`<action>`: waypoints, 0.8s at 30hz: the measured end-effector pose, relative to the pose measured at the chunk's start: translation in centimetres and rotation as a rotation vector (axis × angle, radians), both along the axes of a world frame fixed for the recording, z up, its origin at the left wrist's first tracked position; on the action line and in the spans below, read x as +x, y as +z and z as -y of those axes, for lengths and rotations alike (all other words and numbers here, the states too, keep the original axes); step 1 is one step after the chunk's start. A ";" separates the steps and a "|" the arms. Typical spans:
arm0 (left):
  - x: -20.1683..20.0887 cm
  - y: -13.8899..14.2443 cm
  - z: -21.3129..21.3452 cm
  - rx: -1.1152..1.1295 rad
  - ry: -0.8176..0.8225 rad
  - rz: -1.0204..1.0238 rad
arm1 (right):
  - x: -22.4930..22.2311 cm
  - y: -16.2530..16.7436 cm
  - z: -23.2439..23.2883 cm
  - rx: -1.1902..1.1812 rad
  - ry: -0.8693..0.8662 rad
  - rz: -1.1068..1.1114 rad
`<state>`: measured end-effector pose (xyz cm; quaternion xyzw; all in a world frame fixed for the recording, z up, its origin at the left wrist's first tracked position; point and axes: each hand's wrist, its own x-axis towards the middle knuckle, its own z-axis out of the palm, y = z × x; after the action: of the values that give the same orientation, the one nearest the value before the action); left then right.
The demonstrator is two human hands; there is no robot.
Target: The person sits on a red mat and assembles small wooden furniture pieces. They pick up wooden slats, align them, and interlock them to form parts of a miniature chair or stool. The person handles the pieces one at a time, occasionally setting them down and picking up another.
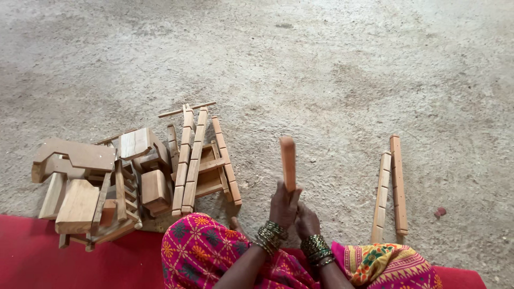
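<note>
While my left hand (282, 206) grips the wooden stick (288, 162), long axis upright, my right hand (307, 220) rests beside it, grip unclear.

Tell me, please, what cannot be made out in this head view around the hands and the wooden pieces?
- Lower end of the wooden stick: hidden inside the left hand.
- Right hand: its grip is masked by the left hand.
- Wooden pile: overlapping pieces hide the lower ones.
- Red mat: cut off by the bottom edge.
</note>
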<state>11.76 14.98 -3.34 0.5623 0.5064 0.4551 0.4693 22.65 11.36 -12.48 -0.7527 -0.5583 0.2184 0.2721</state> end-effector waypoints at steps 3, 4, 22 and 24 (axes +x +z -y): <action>-1.3 -2.4 0.2 -0.022 -0.045 0.116 | 0.2 2.4 0.1 -0.026 -0.169 -0.236; -1.5 -2.7 -0.4 0.043 -0.026 0.039 | 0.4 3.5 -0.1 -0.123 -0.275 -0.372; -4.0 -0.5 2.6 0.474 -0.599 -0.792 | 9.3 15.7 0.8 0.749 -0.638 -0.901; -4.6 -0.5 2.0 0.515 -0.650 -0.806 | 9.6 14.9 1.1 0.678 -0.500 -0.538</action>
<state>7.16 12.95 -3.80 0.9141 0.3192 0.1461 0.2031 32.21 10.21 2.47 -0.6496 -0.3103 0.1392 0.6799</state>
